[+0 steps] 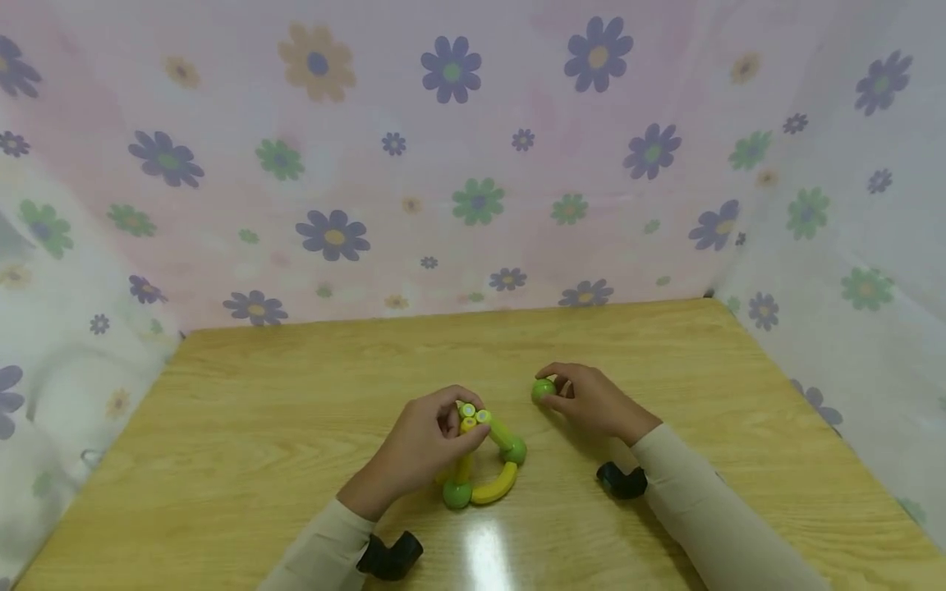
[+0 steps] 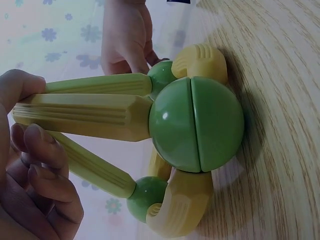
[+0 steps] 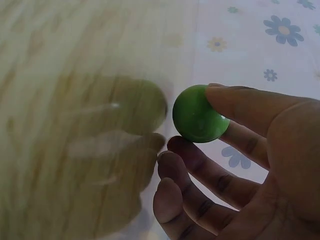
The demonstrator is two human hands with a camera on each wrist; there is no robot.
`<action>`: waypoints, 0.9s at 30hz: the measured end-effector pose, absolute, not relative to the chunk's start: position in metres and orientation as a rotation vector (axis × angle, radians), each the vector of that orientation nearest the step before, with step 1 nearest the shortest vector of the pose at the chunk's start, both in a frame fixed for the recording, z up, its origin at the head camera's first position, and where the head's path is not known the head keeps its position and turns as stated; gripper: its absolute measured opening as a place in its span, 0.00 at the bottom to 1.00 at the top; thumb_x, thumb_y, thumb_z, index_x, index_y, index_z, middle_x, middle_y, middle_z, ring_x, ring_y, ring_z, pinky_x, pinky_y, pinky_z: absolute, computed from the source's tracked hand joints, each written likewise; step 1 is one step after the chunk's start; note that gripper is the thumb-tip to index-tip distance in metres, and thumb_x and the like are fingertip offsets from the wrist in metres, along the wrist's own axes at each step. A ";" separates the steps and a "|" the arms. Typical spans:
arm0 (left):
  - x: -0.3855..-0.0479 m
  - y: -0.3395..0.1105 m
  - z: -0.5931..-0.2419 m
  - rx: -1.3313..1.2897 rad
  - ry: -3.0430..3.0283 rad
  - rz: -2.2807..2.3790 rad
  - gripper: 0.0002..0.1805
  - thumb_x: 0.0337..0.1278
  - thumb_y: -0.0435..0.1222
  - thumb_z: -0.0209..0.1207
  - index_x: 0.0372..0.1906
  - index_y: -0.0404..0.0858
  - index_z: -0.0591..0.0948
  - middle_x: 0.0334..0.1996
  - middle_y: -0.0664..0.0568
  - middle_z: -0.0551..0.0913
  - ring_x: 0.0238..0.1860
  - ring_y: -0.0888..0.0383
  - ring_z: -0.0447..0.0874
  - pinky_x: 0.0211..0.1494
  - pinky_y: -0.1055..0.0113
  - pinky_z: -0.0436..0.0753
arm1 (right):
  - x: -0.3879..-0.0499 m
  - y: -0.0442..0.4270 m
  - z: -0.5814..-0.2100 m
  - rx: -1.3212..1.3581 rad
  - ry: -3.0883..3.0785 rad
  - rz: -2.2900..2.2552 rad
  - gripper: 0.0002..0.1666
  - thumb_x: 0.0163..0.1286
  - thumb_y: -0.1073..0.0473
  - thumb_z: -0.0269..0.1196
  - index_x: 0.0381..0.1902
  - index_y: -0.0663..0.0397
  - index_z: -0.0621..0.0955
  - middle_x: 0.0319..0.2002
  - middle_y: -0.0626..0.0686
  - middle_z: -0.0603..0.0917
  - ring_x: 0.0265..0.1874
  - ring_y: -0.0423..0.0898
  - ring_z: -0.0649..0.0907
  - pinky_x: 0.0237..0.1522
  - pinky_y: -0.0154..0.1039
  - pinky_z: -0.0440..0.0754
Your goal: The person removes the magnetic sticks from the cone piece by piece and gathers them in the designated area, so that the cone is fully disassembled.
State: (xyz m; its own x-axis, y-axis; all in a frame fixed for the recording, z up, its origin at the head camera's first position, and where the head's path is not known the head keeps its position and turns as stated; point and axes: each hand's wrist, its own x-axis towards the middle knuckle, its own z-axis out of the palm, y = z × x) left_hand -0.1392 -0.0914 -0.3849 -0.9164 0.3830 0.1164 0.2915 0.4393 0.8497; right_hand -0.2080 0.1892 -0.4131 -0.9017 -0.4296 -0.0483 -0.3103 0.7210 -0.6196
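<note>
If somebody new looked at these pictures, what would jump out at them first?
Probably the pyramid-like frame of green balls and yellow and lime rods on the wooden table, its slanting rods gathered at the top by the left hand. Next, the separate green ball pinched by the right hand, to the right of the frame and a little farther back. Behind everything, the flower-print cloth stands out too.

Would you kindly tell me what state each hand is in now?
Left hand: closed, holding the gathered rod tops.
Right hand: closed, holding a green ball.
</note>
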 end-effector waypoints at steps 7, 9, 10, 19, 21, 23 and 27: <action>-0.139 -0.091 -0.384 0.608 2.565 1.498 0.10 0.62 0.43 0.67 0.46 0.53 0.82 0.19 0.58 0.72 0.19 0.67 0.65 0.23 0.72 0.71 | -0.207 0.190 -0.412 -0.598 2.733 -0.900 0.20 0.73 0.56 0.63 0.61 0.53 0.79 0.43 0.53 0.84 0.35 0.41 0.81 0.39 0.40 0.81; -0.139 -0.091 -0.384 0.608 2.574 1.497 0.10 0.62 0.43 0.67 0.46 0.53 0.82 0.19 0.58 0.71 0.19 0.67 0.65 0.23 0.72 0.71 | -0.207 0.189 -0.411 -0.602 2.733 -0.904 0.21 0.73 0.56 0.62 0.61 0.54 0.78 0.44 0.54 0.84 0.36 0.42 0.82 0.40 0.41 0.82; -0.139 -0.091 -0.383 0.607 2.581 1.500 0.10 0.61 0.43 0.68 0.46 0.53 0.82 0.19 0.58 0.71 0.19 0.67 0.65 0.23 0.72 0.71 | -0.208 0.189 -0.411 -0.605 2.736 -0.911 0.21 0.73 0.56 0.62 0.62 0.54 0.78 0.45 0.54 0.84 0.36 0.42 0.82 0.40 0.42 0.82; -0.138 -0.089 -0.386 0.612 2.598 1.499 0.10 0.61 0.42 0.68 0.46 0.52 0.82 0.18 0.60 0.69 0.19 0.68 0.63 0.23 0.73 0.69 | -0.208 0.188 -0.411 -0.603 2.732 -0.901 0.22 0.73 0.56 0.63 0.62 0.55 0.77 0.44 0.54 0.84 0.35 0.42 0.81 0.38 0.39 0.81; -0.138 -0.089 -0.386 0.624 2.613 1.496 0.10 0.61 0.42 0.67 0.46 0.53 0.82 0.18 0.60 0.69 0.18 0.68 0.63 0.23 0.73 0.69 | -0.208 0.188 -0.410 -0.608 2.736 -0.903 0.22 0.73 0.56 0.63 0.62 0.56 0.77 0.44 0.54 0.84 0.35 0.42 0.81 0.38 0.40 0.81; -0.138 -0.089 -0.386 0.638 2.623 1.498 0.10 0.62 0.42 0.67 0.46 0.52 0.82 0.18 0.60 0.68 0.18 0.68 0.62 0.23 0.73 0.69 | -0.208 0.188 -0.409 -0.613 2.743 -0.900 0.22 0.73 0.56 0.63 0.62 0.56 0.77 0.45 0.55 0.84 0.35 0.42 0.82 0.38 0.40 0.81; -0.138 -0.088 -0.387 0.654 2.629 1.496 0.10 0.62 0.42 0.67 0.47 0.51 0.82 0.17 0.60 0.68 0.17 0.68 0.61 0.22 0.73 0.69 | -0.206 0.187 -0.408 -0.614 2.746 -0.898 0.22 0.73 0.56 0.63 0.62 0.57 0.77 0.45 0.55 0.84 0.35 0.42 0.82 0.38 0.40 0.82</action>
State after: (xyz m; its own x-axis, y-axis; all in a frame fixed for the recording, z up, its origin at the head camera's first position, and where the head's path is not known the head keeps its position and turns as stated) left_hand -0.1384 -0.0884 -0.3873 -0.9095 0.3817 0.1643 0.3363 0.4438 0.8306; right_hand -0.2065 0.1872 -0.4079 -0.8966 -0.4401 -0.0488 -0.3262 0.7310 -0.5993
